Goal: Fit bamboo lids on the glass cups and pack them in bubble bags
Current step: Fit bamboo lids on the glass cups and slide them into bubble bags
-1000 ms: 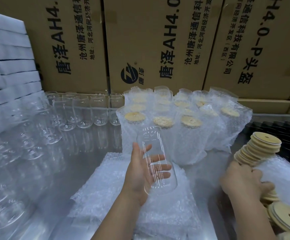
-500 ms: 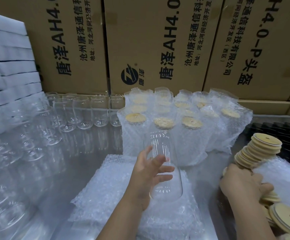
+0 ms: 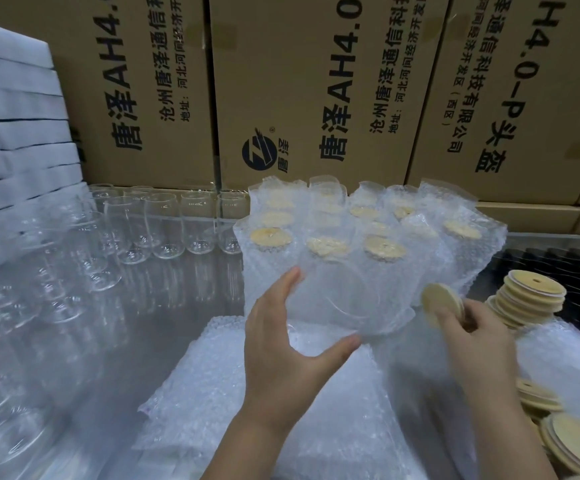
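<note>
My left hand [image 3: 281, 344] holds a clear glass cup [image 3: 337, 296] between thumb and fingers, tipped so that its open mouth faces me and to the right. My right hand [image 3: 472, 337] pinches one round bamboo lid [image 3: 441, 309] just right of the cup's mouth, a small gap apart from the glass. Below both hands lies a pile of flat bubble bags [image 3: 253, 403]. Behind the cup stand several packed cups in bubble bags [image 3: 368, 237], each with a bamboo lid on top.
Several bare glass cups [image 3: 163, 223] stand in rows at the left and back. A stack of bamboo lids [image 3: 527, 296] and loose lids [image 3: 579, 441] lie at the right. Cardboard boxes [image 3: 316, 88] wall the back; white foam sheets [image 3: 14, 126] are stacked at the far left.
My left hand has lifted the cup and tipped its mouth toward me. My right hand has left the lid stack with one lid and brought it up beside the cup.
</note>
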